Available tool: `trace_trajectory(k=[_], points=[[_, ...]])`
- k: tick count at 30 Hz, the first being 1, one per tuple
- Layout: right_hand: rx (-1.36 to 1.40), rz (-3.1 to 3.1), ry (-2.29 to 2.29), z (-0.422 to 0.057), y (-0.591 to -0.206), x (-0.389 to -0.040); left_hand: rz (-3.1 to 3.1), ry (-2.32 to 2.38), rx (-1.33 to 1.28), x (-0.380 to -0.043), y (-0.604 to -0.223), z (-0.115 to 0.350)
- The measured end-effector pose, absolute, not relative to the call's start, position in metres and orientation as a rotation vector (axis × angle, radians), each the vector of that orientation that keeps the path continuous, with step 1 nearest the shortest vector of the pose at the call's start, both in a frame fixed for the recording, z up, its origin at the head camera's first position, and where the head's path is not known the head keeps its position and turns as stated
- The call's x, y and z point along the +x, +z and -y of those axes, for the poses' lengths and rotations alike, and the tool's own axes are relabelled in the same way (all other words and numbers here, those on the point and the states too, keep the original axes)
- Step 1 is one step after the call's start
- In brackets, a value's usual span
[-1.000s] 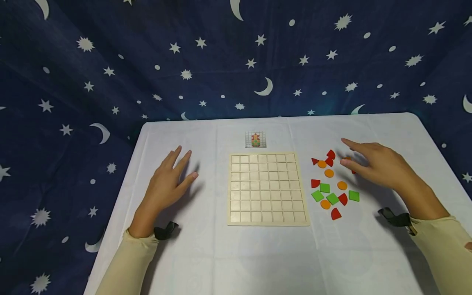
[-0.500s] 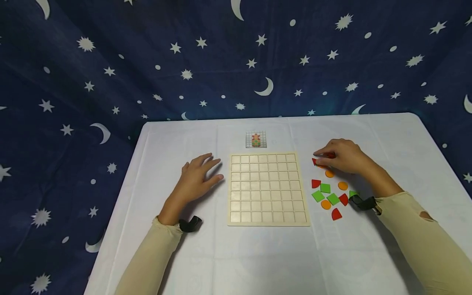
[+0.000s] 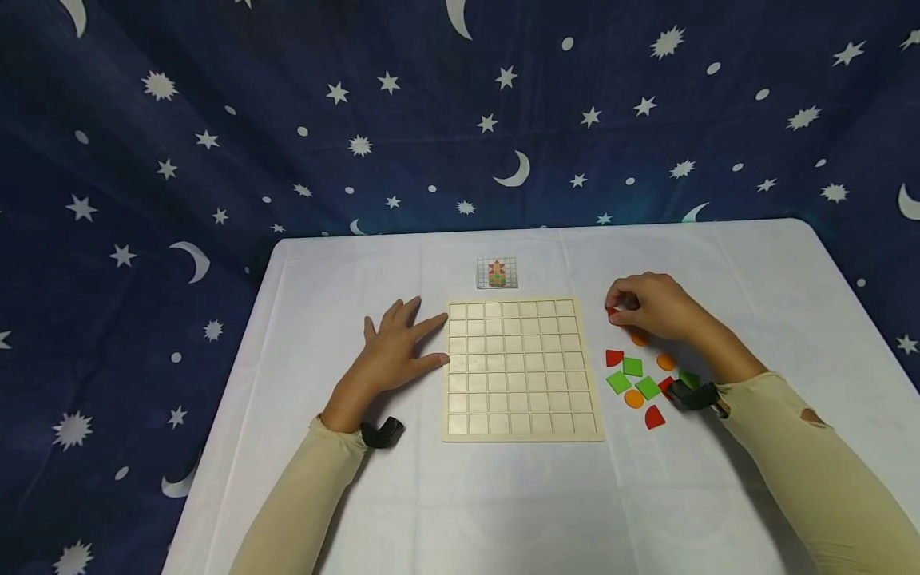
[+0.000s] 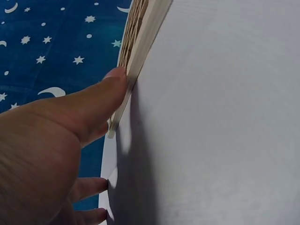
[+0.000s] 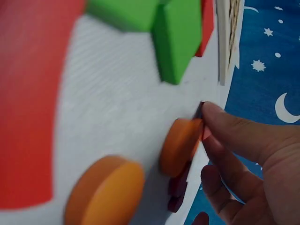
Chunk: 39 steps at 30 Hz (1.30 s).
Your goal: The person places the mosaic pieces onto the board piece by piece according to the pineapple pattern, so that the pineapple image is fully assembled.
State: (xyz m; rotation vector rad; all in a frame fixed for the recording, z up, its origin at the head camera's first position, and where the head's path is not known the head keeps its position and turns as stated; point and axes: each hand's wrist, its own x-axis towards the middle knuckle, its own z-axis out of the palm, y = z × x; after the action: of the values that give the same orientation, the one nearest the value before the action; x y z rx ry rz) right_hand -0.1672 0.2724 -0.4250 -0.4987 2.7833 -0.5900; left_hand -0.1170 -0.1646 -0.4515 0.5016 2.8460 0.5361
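Note:
My left hand (image 3: 391,351) lies at the left edge of a pale wooden grid board (image 3: 521,371), its fingers spread. In the left wrist view the thumb (image 4: 105,91) rests against the board's rim (image 4: 145,42). My right hand (image 3: 661,307), right of the board, pinches a small red triangular tile (image 3: 612,312) between thumb and fingers, close over the table. In the right wrist view an orange disc (image 5: 176,147) lies right beside the pinching fingertips. Most of the red tile is hidden by the fingers.
Several green diamond tiles (image 3: 648,388), orange discs (image 3: 634,398) and red quarter-circle tiles (image 3: 654,417) lie scattered right of the board. A small gridded card with a printed figure (image 3: 497,272) lies behind the board. A white cloth (image 3: 517,503) covers the table.
The left hand has moved right to the board's edge. The right hand has moved left over the tiles, its extended fingers now closed on the red triangular tile.

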Motion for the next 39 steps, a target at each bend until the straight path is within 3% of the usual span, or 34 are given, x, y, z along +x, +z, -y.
trace_trajectory(k=[8,19,39], points=[[-0.367,-2.78,-0.806,-0.258,-0.42,-0.17,-2.806,0.488,0.507,-0.116,-0.449,0.163],[-0.247,-2.479,-1.191,-0.192,-0.42,-0.184,-2.821,0.456,0.521,-0.114,-0.451,0.165],[-0.282,-2.35,-1.118,-0.142,-0.426,-0.189,-2.831,0.403,0.515,-0.114,-0.45,0.163]])
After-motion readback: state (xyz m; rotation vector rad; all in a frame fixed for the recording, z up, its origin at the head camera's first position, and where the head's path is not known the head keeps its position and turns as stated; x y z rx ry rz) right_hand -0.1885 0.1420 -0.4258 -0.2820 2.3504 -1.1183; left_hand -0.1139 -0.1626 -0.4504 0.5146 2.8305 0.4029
